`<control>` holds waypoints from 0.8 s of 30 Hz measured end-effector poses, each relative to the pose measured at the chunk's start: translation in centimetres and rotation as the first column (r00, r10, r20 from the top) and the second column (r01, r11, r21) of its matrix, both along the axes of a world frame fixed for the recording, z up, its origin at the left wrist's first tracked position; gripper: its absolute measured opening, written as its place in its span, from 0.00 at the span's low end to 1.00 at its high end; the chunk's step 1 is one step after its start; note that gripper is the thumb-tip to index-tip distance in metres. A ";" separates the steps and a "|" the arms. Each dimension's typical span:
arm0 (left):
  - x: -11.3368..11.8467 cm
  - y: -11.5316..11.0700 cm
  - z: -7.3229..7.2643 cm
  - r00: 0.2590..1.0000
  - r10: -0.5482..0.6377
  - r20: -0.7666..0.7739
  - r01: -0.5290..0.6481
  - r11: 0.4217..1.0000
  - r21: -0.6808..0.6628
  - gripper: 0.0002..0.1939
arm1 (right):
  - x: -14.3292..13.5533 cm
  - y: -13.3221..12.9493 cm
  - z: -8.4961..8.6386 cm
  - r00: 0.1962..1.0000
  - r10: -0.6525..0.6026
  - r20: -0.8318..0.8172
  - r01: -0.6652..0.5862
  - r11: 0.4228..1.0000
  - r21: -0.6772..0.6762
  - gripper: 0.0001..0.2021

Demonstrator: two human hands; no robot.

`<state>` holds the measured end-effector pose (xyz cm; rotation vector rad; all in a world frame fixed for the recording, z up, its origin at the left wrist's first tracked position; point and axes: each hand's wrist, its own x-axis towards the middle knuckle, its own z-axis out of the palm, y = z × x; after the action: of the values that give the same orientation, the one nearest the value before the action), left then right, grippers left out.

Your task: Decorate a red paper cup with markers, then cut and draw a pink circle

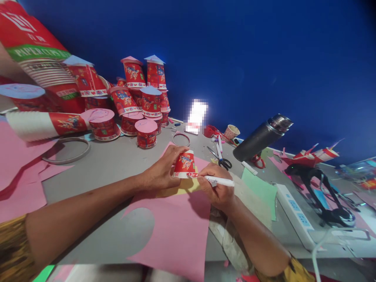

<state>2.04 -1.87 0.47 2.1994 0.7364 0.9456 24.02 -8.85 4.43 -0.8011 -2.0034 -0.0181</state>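
Note:
A red paper cup [186, 161] with a colourful print and a white rim band stands upside down in the grip of my left hand [164, 166], whose fingers wrap its left side. Red marks show on the white band. My right hand [219, 186] is closed round a white acrylic marker [219, 180], its tip at the band's right part. Beneath both hands lies a pink paper sheet [179, 227] with a round cut-out, and a yellow piece of paper [176, 190] rests on it under the cup.
Several decorated red cups [151, 102] are stacked at the back left, beside a sleeve of paper cups [44, 58]. Black-handled scissors [225, 163], a dark flask [261, 137], green paper [260, 190] and a white power strip [295, 211] lie to the right.

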 end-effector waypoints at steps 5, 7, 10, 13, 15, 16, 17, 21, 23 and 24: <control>0.0 0.2 -0.2 1.000 -0.008 0.006 0.007 0.999 0.049 0.43 | 0.2 -0.1 0.3 0.999 -0.050 -0.009 0.050 0.999 -0.022 0.07; -0.1 0.2 -0.3 1.000 -0.009 0.006 0.009 0.998 0.058 0.42 | 0.3 -0.2 0.3 0.998 -0.063 -0.005 0.063 0.998 -0.025 0.07; -0.1 0.2 -0.2 1.000 -0.006 0.006 0.006 0.998 0.055 0.42 | 0.3 -0.2 0.3 0.999 -0.050 -0.004 0.050 0.999 -0.016 0.07; 0.0 0.1 -0.1 1.000 -0.001 0.010 0.001 0.999 0.051 0.42 | 0.1 -0.1 0.2 0.999 -0.036 -0.003 0.036 0.999 -0.001 0.07; 0.1 0.1 -0.1 1.000 0.003 0.011 -0.003 0.999 0.049 0.42 | 0.0 -0.1 0.1 0.999 -0.037 0.001 0.037 0.999 0.003 0.07; 0.1 0.1 -0.1 1.000 0.004 0.012 -0.005 0.999 0.046 0.42 | 0.0 -0.1 0.1 0.999 -0.038 0.003 0.038 0.999 0.001 0.07; 0.1 0.1 -0.1 1.000 0.007 0.014 -0.007 0.999 0.044 0.42 | 0.0 0.0 0.1 0.999 -0.039 0.006 0.039 0.999 0.000 0.07; 0.1 0.1 -0.2 1.000 0.003 0.012 -0.004 0.999 0.042 0.42 | 0.1 0.0 0.1 0.998 -0.050 0.024 0.050 0.999 -0.003 0.07; 0.0 0.2 -0.2 1.000 -0.004 0.011 0.004 0.999 0.048 0.42 | 0.2 0.0 0.1 0.998 -0.061 0.021 0.061 0.998 -0.013 0.08; 0.0 0.2 -0.2 1.000 -0.006 0.013 0.006 0.999 0.050 0.43 | 0.2 -0.1 0.1 0.998 -0.064 0.014 0.064 0.998 -0.022 0.09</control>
<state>2.07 -1.67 0.24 2.2354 0.7071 0.9841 24.23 -8.90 4.55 -0.8809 -1.9934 -0.0386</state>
